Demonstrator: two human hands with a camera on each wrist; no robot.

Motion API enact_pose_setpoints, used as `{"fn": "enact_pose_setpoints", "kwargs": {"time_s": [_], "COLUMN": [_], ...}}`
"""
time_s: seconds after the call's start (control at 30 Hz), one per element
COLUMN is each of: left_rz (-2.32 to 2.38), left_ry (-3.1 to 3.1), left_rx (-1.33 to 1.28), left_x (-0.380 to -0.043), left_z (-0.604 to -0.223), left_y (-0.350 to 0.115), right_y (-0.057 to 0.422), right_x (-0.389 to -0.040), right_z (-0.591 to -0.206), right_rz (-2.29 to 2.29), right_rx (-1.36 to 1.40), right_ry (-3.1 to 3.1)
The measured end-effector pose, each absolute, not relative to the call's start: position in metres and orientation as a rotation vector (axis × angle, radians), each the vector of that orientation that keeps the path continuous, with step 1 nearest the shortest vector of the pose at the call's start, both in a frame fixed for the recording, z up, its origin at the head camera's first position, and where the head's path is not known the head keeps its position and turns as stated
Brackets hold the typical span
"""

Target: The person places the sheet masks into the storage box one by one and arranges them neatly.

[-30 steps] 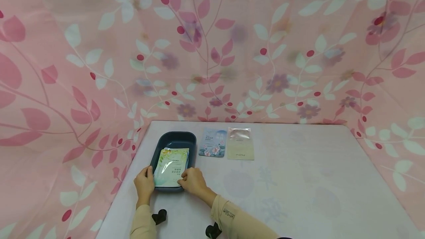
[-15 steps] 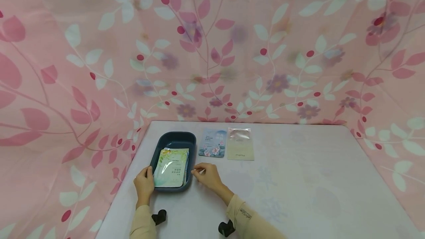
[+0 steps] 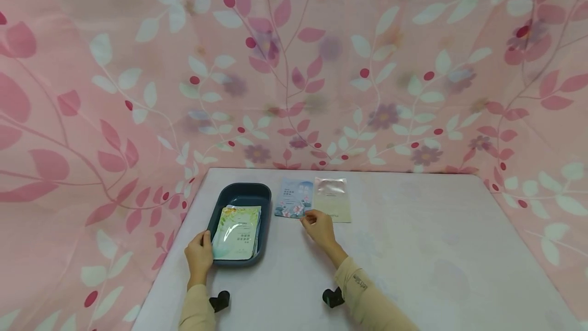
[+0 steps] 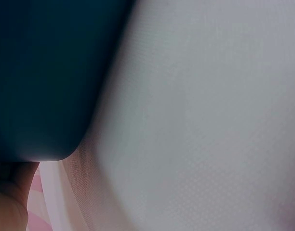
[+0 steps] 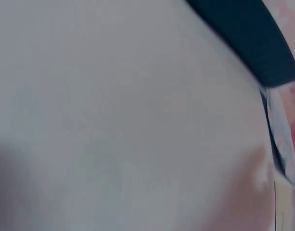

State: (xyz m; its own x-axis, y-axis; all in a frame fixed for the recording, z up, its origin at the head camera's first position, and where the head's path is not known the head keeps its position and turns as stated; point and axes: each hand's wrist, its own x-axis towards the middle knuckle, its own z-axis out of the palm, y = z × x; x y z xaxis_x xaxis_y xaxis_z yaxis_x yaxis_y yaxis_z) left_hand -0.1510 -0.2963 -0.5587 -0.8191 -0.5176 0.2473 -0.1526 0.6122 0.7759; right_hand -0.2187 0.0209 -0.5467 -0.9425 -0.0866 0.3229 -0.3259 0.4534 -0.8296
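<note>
A dark blue tray (image 3: pixel 266 203) stands on the left of the table, its wall filling the upper left of the left wrist view. Inside lies a stack of flat sachets, a green leaf-printed sachet (image 3: pixel 236 231) on top. My left hand (image 3: pixel 199 257) grips the tray's left rim near its front corner. Two more sachets lie side by side right of the tray: a blue floral sachet (image 3: pixel 294 195) and a pale green sachet (image 3: pixel 332 198). My right hand (image 3: pixel 319 229) has its loosely bent fingertips at the blue sachet's lower right corner and overlaps the green one's lower edge.
A white cloth covers the table (image 3: pixel 436 249). Behind it and at both sides hangs a pink floral curtain (image 3: pixel 294 65). Dark wrist-camera mounts jut from both sleeves, one being the left mount (image 3: pixel 220 301).
My right hand has left the tray's right front corner and moved right and away from me to the two loose sachets. The left hand and tray stay put.
</note>
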Motion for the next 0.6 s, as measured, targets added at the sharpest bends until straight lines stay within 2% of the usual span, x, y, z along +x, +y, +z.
{"fn": "enact_pose_setpoints", "kwargs": {"time_s": [0.33,0.6], "left_rz": [-1.084,-1.101], "left_ry": [-2.388,-2.391], "left_rx": [0.522,0.535], "left_x": [-0.152,-0.152], "left_z": [-0.557,-0.557], "left_y": [-0.296,-0.295], "right_y": [0.059,0.075], "right_x": [-0.243,-0.250], "right_z": [-0.566,-0.576], "right_rz": [1.128,1.019], "right_rx": [-0.110,-0.228], "right_ry": [-2.657,-2.763]}}
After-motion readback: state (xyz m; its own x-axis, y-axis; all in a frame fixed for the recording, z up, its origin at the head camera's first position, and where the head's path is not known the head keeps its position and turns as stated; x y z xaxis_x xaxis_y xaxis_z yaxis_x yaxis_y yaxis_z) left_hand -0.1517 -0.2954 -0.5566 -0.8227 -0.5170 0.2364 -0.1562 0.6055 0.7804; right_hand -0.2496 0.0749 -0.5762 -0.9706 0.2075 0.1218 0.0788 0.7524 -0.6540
